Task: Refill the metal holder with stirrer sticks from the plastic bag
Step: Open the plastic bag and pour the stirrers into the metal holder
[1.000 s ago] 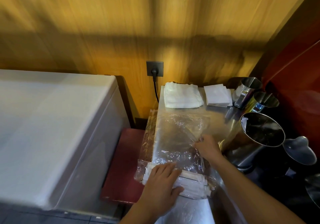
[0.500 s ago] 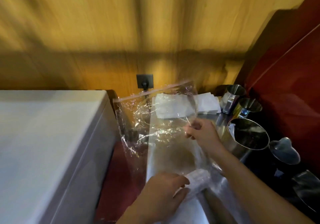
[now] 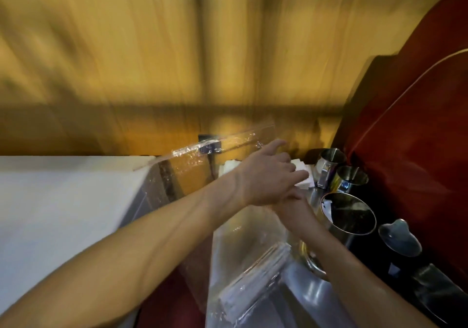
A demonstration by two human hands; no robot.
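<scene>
The clear plastic bag (image 3: 192, 165) stands raised over the steel counter, its top edge up near the wall socket. A bundle of white wrapped stirrer sticks (image 3: 255, 282) lies slanted in the bag's bottom. My left hand (image 3: 268, 173) reaches across to the bag's upper right part, fingers spread and holding nothing. Just beneath it, my right hand (image 3: 291, 201) is mostly hidden and grips the bag's right side. The large round metal holder (image 3: 354, 226) stands right beside my right wrist, with a bit of white inside its rim.
Two smaller metal cups (image 3: 329, 163) (image 3: 352, 178) stand behind the holder, and more metal vessels (image 3: 400, 236) sit to its right. Folded white napkins (image 3: 301, 173) lie at the back. A white appliance (image 3: 63, 201) fills the left and a red panel (image 3: 417, 137) the right.
My left hand has let go of the stick bundle at the bag's bottom and swung up across to the bag's top right. The bag stays lifted in my right hand, and the camera tilted up.
</scene>
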